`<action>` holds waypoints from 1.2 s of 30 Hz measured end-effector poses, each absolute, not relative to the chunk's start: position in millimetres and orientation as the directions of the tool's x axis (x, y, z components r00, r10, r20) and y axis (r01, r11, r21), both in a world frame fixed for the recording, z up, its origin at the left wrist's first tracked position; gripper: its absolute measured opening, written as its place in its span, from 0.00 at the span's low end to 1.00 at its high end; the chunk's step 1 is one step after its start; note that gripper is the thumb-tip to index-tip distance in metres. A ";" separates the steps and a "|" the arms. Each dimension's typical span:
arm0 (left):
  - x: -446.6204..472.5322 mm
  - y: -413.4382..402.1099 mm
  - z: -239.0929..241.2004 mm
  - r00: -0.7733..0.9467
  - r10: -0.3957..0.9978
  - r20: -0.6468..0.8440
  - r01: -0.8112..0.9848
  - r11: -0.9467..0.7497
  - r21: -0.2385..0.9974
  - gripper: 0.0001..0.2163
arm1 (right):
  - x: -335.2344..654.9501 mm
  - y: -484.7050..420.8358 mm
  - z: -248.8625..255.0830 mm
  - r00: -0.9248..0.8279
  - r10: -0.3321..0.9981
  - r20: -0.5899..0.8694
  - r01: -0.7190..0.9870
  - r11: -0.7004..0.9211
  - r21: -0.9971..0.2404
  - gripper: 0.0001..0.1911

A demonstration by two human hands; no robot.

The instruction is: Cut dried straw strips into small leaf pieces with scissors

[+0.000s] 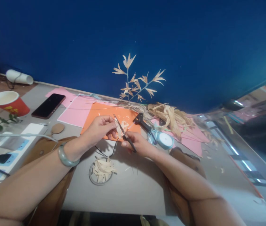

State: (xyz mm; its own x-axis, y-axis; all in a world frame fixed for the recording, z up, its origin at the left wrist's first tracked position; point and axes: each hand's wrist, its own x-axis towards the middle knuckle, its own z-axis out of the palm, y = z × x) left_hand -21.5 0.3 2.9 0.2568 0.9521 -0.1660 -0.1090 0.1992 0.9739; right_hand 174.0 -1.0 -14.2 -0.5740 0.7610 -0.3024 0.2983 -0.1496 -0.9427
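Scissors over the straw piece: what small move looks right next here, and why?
Probably close the scissors on the straw piece. The right hand holds them with the blades parted at the piece, which the left hand pinches over the orange sheet. Cut slivers already lie in the dish below, so another snip seems to fit.

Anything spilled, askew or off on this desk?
Mostly tidy. Loose straw bits lie scattered over the pink paper and table at right, outside the small dish that holds the cut pieces. Left hand pinches a strip; right hand works scissors. Nothing looks damaged.
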 end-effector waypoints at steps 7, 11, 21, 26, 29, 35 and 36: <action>-21.0 0.4 2.3 0.252 0.949 -0.189 -0.114 0.223 0.968 0.10 | 174.7 -1.7 -16.6 -0.545 0.779 -0.310 0.303 -0.162 -0.939 0.26; -20.6 -0.1 2.2 0.248 0.948 -0.199 -0.093 0.228 0.969 0.10 | 173.9 -1.9 -17.3 -0.520 0.801 -0.296 0.312 -0.145 -0.939 0.25; -20.4 2.9 3.5 0.177 0.974 -0.141 -0.203 0.176 0.963 0.07 | 174.4 1.8 -15.2 -0.544 0.806 -0.231 0.346 -0.035 -0.938 0.28; -18.9 3.4 4.8 0.167 0.973 -0.157 -0.179 0.186 0.966 0.05 | 175.8 1.2 -17.6 -0.512 0.832 -0.215 0.395 0.006 -0.919 0.27; -19.2 3.0 3.4 0.182 0.970 -0.159 -0.178 0.192 0.965 0.04 | 176.5 1.0 -19.6 -0.507 0.831 -0.228 0.402 -0.006 -0.916 0.27; -20.1 2.5 1.4 0.180 0.969 -0.168 -0.180 0.200 0.963 0.04 | 176.6 2.0 -21.6 -0.503 0.835 -0.223 0.378 -0.020 -0.926 0.27; -20.2 2.6 1.4 0.181 0.969 -0.167 -0.181 0.200 0.963 0.04 | 176.6 2.1 -21.7 -0.502 0.835 -0.224 0.371 -0.026 -0.928 0.27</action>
State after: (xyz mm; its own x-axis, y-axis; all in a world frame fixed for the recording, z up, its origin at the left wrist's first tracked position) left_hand -20.2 2.6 1.4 0.1810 0.9692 -0.1669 -0.1811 0.1997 0.9630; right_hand 176.6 2.1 -21.7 -0.5021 0.8353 -0.2240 0.3711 -0.0259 -0.9282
